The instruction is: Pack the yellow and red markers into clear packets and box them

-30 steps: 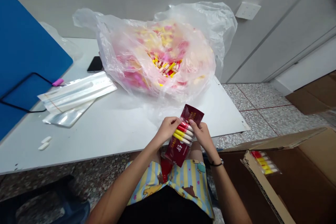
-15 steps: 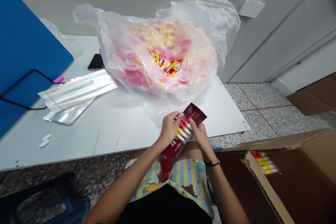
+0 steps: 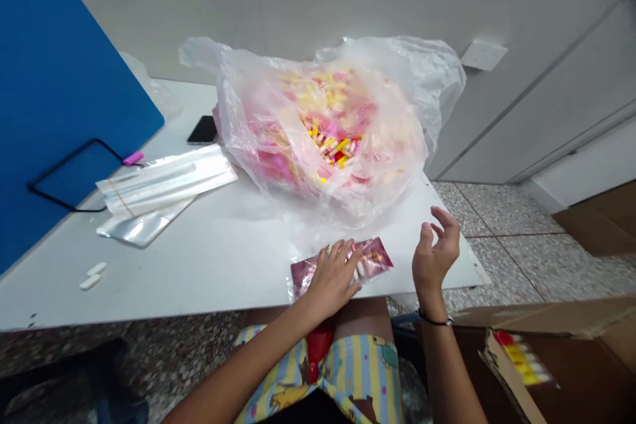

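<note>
1. The white worktop is the stiff, steady base here; its smooth face would likely let film slide.
2. The clear plastic bag, bulging with red, yellow and white sticks, sits at the far side. It looks thin, limp and, as a full load, probably the heaviest thing to shift; better cradled from beneath than lifted by its loose rim.
3. The maroon packet lies flat along the near edge of the worktop, right of the middle, its right end slanting farther away. I judge it light, bendy and slick in its glossy film, firmer where its contents thicken it. The uncovered right end offers a pinch; spanning both long edges should hold it more securely and avoid creasing.
4. The left hand rests palm-down across the packet, fingers spread, covering it without gripping it.
5. The right hand hangs above the worktop's right side, loosely curled, thumb apart from the fingers, holding nothing.
</note>
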Demonstrator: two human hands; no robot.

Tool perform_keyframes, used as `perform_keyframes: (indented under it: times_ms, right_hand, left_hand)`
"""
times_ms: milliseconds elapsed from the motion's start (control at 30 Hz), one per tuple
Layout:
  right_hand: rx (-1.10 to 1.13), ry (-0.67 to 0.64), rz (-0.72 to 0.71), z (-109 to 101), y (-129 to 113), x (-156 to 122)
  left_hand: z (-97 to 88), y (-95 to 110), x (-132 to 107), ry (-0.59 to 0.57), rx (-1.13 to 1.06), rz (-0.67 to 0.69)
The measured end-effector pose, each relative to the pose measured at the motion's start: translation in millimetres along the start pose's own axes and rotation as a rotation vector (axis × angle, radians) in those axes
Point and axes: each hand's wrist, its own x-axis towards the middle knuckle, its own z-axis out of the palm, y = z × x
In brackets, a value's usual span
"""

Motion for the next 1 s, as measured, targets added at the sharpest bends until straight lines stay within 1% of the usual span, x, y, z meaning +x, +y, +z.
perform_keyframes:
  times_ms: [67,100,167,200,233,267,333,367,433,500,600,700,800,933,1000]
  right_hand:
    - [-0.007,-0.032,-0.145,15.7,-17.6,17.8]
    - [-0.003,-0.062,-0.222,26.7,-27.5,28.2]
    - [-0.003,-0.171,-0.363,55.9,-47.9,51.5]
    - [-0.020,-0.263,-0.419,73.6,-57.4,63.9]
    - [-0.073,-0.389,-0.458,92.7,-65.8,76.2]
    - [-0.176,-0.541,-0.477,112.6,-72.6,87.9]
    - [-0.514,-0.951,-0.497,151.1,-80.7,107.2]
    - [-0.588,-1.059,-0.493,168.1,-81.8,113.8]
    - [-0.700,-1.176,-0.481,194.6,-79.3,120.2]
    - [-0.764,-1.203,-0.477,210.0,-73.4,118.8]
    - [-0.833,-1.183,-0.477,215.7,-65.6,111.5]
    - [-0.833,-1.155,-0.469,208.6,-61.5,108.8]
    - [-0.773,-1.099,-0.446,196.2,-57.7,110.1]
    - [-0.676,-0.946,-0.408,179.5,-49.9,107.9]
    - [-0.570,-0.818,-0.369,173.3,-46.6,106.9]
  left_hand:
    - [-9.0,-11.1,-1.0,-0.057,-0.036,0.031]
    - [-11.4,-15.3,-1.3,-0.068,-0.059,0.022]
    - [-11.2,-20.4,-0.1,-0.055,-0.112,-0.018]
    - [-9.0,-21.6,1.3,-0.045,-0.138,-0.042]
    - [-6.0,-22.4,2.9,-0.037,-0.158,-0.064]
    - [-2.5,-23.0,4.3,-0.028,-0.171,-0.083]
    - [4.0,-25.3,5.2,-0.010,-0.187,-0.098]
    - [6.5,-27.2,4.2,0.001,-0.189,-0.097]
    - [9.7,-32.7,-1.2,0.028,-0.192,-0.086]
    - [10.4,-38.9,-9.3,0.063,-0.192,-0.089]
    - [8.4,-45.0,-19.9,0.105,-0.180,-0.120]
    - [6.2,-46.0,-23.6,0.123,-0.165,-0.136]
    - [6.3,-45.0,-23.0,0.139,-0.150,-0.127]
    - [6.7,-44.1,-22.6,0.176,-0.113,-0.104]
    - [5.6,-43.4,-22.9,0.181,-0.102,-0.104]
